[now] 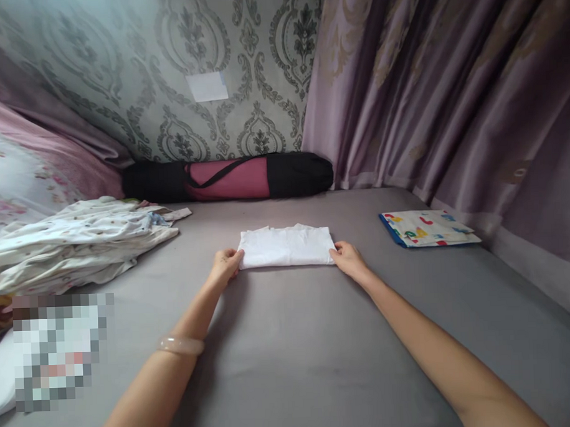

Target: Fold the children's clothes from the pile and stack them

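Cropped left forearm (153, 380) and right forearm (424, 339) at bottom, clothes pile (80, 242) at left; pixelated lower-left item (68, 352) beyond recognition; hid underside of folded white cloth (286, 246).

And there, upper middle, lay a black-and-maroon bag (241, 185); purple curtains (402, 91) filled the upper right, a blue-edged printed item (428, 228) below!

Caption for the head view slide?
Left hand and right hand hold a folded white cloth by its ends, grey sheet beneath.
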The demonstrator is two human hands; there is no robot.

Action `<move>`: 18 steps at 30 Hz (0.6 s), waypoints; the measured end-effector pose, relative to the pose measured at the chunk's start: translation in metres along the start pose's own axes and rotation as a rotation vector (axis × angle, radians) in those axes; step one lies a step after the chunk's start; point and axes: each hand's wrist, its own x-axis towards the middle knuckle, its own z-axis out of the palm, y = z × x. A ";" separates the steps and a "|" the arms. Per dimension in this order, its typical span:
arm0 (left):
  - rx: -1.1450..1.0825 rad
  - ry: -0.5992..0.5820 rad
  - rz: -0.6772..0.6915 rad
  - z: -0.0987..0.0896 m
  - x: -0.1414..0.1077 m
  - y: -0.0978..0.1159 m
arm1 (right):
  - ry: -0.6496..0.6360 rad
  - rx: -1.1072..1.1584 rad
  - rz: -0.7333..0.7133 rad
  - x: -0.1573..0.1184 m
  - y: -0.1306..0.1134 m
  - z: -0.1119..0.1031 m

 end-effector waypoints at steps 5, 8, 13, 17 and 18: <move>0.201 0.051 0.022 -0.003 0.008 -0.003 | 0.010 -0.181 -0.010 0.000 0.001 -0.006; 0.341 0.173 0.164 -0.005 0.008 -0.003 | 0.040 -0.276 -0.064 -0.004 -0.003 -0.014; 0.571 0.269 0.745 0.023 -0.005 0.014 | 0.033 -0.353 -0.425 -0.012 -0.042 -0.006; 0.698 -0.034 0.891 0.063 -0.008 0.032 | -0.251 -0.318 -0.658 -0.012 -0.079 0.029; 0.722 -0.057 0.858 0.070 -0.006 0.034 | -0.283 -0.318 -0.660 -0.011 -0.085 0.037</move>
